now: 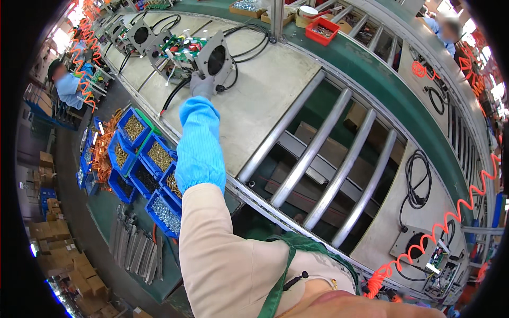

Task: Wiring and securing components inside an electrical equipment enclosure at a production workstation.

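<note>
My left arm, in a beige garment and a blue sleeve cover, reaches over the pale work surface (pixel 265 95). At its end my left hand (pixel 202 86), in a grey glove, is closed at the lower edge of a square metal fan plate (pixel 216 59). This plate has a round dark opening and stands upright, joined to an assembly with a green circuit board (pixel 186 47). A black cable loops from it over the surface. Black leads (pixel 174 96) lie just left of my hand. The fingertips are partly hidden behind the plate. My right hand is outside the picture.
Metal rollers (pixel 313 148) interrupt the line right of the work surface. Blue bins (pixel 159 157) of screws and small parts stand at the left, near metal strips (pixel 135 244). A coiled orange air hose (pixel 413 259) hangs at the right. Co-workers (pixel 69 87) stand farther off.
</note>
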Demonstrator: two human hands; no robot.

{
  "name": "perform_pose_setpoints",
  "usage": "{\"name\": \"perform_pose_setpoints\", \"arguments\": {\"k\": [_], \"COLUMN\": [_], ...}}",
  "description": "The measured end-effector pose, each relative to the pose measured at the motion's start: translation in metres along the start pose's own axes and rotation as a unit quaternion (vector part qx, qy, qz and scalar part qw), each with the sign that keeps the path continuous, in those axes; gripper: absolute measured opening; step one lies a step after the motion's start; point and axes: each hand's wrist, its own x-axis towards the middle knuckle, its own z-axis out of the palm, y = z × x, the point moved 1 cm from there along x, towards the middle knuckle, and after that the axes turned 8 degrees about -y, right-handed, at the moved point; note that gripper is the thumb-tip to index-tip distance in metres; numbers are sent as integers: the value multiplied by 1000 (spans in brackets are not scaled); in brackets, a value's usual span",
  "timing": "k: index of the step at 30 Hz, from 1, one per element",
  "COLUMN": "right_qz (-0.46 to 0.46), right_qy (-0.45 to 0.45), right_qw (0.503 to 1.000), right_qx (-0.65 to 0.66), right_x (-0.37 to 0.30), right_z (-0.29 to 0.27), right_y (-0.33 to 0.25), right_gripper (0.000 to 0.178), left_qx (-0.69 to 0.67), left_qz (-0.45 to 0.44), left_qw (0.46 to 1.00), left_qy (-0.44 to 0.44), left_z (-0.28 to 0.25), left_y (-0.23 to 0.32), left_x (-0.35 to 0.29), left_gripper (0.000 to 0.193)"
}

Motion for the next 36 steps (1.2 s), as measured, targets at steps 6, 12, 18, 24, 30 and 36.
{"name": "perform_pose_setpoints", "arguments": {"k": [6, 12, 18, 24, 30, 36], "right_qz": [-25, -49, -127, -479, -542, -559], "right_qy": [-47, -109, -256, -254, -289, -253], "right_qw": [998, 990, 918, 756, 768, 775], "right_qx": [-28, -79, -274, -366, -182, -147], "right_x": [10, 15, 0, -28, -51, -83], "right_z": [4, 6, 26, 92, 147, 193], "right_y": [10, 20, 1, -139, -266, -330], "right_gripper": [46, 47, 48, 51, 83, 76], "left_qx": [-99, -42, -67, -84, -48, 82], "left_qz": [101, 166, 172, 250, 66, 279], "left_qw": [988, 978, 942, 888, 782, 957], "left_qy": [-64, -122, -280, -376, -618, 9], "left_z": [43, 86, 116, 128, 60, 30], "left_y": [-11, 22, 59, 86, 49, 16], "left_x": [-81, -198, -317, -409, -406, -302], "left_gripper": [29, 30, 33, 46, 38, 49]}}
